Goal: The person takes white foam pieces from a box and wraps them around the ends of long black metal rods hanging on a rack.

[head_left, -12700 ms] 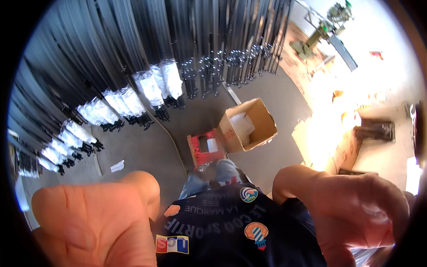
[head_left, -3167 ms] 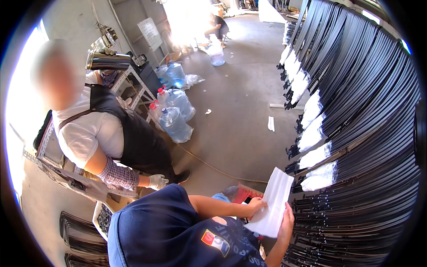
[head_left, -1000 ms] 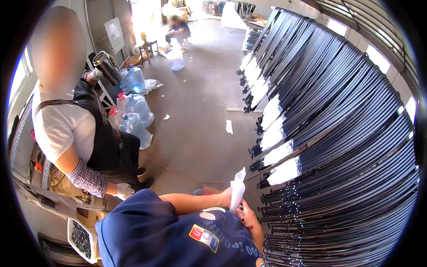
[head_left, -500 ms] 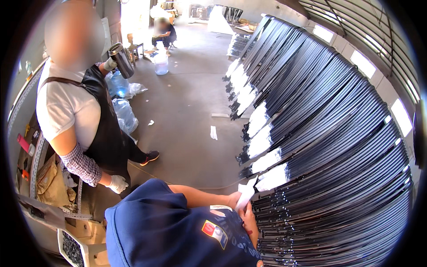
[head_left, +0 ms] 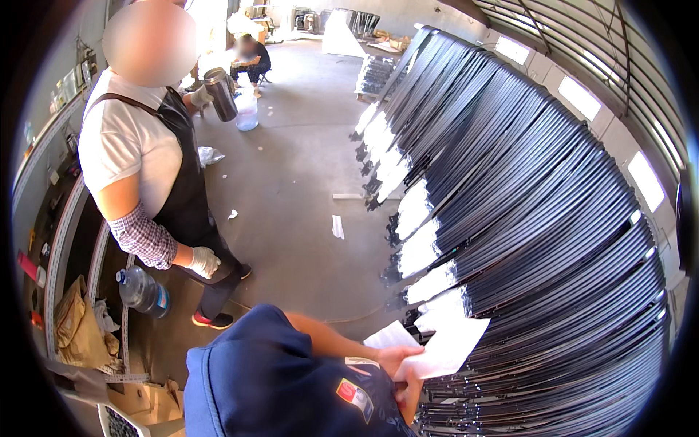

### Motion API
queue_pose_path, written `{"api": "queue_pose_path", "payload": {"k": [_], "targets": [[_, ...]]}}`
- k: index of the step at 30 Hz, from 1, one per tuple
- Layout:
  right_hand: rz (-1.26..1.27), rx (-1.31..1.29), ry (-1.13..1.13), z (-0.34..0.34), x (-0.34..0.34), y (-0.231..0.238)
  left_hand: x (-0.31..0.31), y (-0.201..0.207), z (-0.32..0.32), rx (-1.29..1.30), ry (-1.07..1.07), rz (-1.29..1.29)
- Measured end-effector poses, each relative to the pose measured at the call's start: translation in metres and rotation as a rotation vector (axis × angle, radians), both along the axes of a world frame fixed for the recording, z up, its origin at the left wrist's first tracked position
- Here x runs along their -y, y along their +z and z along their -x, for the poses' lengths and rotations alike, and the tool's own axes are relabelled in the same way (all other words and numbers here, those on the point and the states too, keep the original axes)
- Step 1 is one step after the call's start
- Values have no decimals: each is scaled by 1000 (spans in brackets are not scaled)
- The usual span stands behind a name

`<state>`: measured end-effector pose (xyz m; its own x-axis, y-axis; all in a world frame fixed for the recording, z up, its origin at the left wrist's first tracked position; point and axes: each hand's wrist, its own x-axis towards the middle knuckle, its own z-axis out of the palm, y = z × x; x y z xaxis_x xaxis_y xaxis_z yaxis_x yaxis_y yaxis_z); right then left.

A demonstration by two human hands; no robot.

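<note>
A thin white sheet (head_left: 455, 348), paper or cloth, spreads out from my hands over the ends of long black strips (head_left: 539, 291). My left hand (head_left: 399, 357) pinches it near its middle, and a second white flap (head_left: 391, 335) shows on the other side of the fingers. Just below, my right hand (head_left: 409, 393) is closed at the sheet's lower edge, its fingertips partly hidden. Beyond the sheet, the bundled ends of the strips carry white wraps (head_left: 419, 255) in a row.
At left stands a co-worker in a black apron (head_left: 182, 197), holding a steel flask (head_left: 220, 95). A water jug (head_left: 143, 291) is beside the shelving (head_left: 62, 240). Farther back are a seated person (head_left: 251, 58) and a bucket (head_left: 247, 115). A white scrap (head_left: 338, 226) lies on the floor.
The white sheet has gone from a narrow, bunched strip to a wide, opened spread. My left hand has moved lower with it. The co-worker has shifted in view, showing the water jug.
</note>
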<state>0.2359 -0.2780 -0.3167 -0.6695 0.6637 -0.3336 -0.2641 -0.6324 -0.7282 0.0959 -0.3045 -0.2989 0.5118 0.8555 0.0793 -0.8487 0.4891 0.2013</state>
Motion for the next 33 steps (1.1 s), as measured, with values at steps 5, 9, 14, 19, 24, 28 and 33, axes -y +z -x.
{"api": "queue_pose_path", "payload": {"k": [5,9,14,19,24,28,33], "targets": [[224,-105,-147,14,6,33,3,43,-9,-4,41,516],[183,-51,-260,17,2,6,-8,-20,-8,341,-349,-44],[119,-187,-219,22,-3,0,-15,-23,-30,387,-29,309],[79,-241,-202,22,-9,1,-22,4,-94,486,1159,161],[87,-284,-140,26,-8,-3,-31,-86,-63,188,629,-174],[82,-316,-116,31,-5,0,-33,-100,-48,-8,455,-291],[62,-348,-122,29,-11,3,-7,-29,-22,255,69,285]]}}
